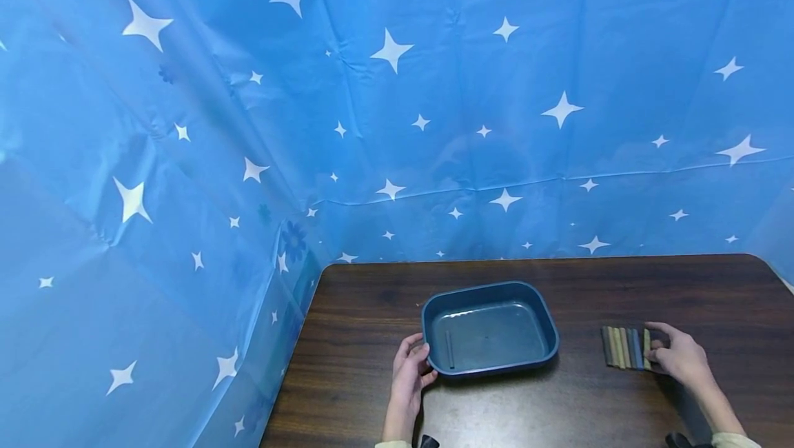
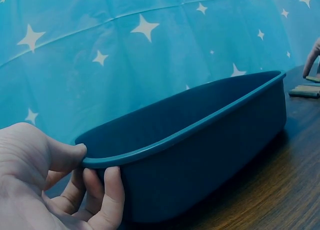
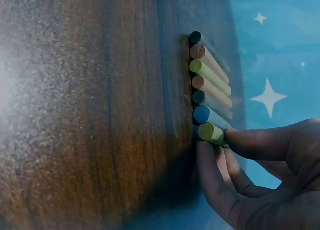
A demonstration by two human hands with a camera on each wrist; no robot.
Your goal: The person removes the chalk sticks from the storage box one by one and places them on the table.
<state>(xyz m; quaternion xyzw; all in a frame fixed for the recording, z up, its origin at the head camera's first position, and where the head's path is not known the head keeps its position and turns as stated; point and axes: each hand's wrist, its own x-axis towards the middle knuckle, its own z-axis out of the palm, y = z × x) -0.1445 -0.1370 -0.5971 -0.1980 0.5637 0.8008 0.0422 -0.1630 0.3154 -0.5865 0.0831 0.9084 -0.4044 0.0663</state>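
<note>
My left hand [image 1: 408, 375] grips the near-left corner of a dark blue plastic basin [image 1: 521, 365]. In the left wrist view its thumb lies over the rim [image 2: 165, 140], fingers against the outer wall. A dark stick [image 1: 449, 350] lies inside the basin, near its left wall. To the right, several coloured chalk sticks [image 1: 614, 348] lie side by side in a row. My right hand [image 1: 682, 358] pinches a yellow-green chalk stick [image 3: 211, 133] between thumb and fingers at the row's right end. Next to it is a blue chalk stick [image 3: 203, 113].
Everything rests on a dark wood-grain table [image 1: 366, 303] with rounded corners. Blue sheeting [image 1: 434, 89] with white stars hangs behind the table and along its left side. A stretch of table separates the basin from the chalk row.
</note>
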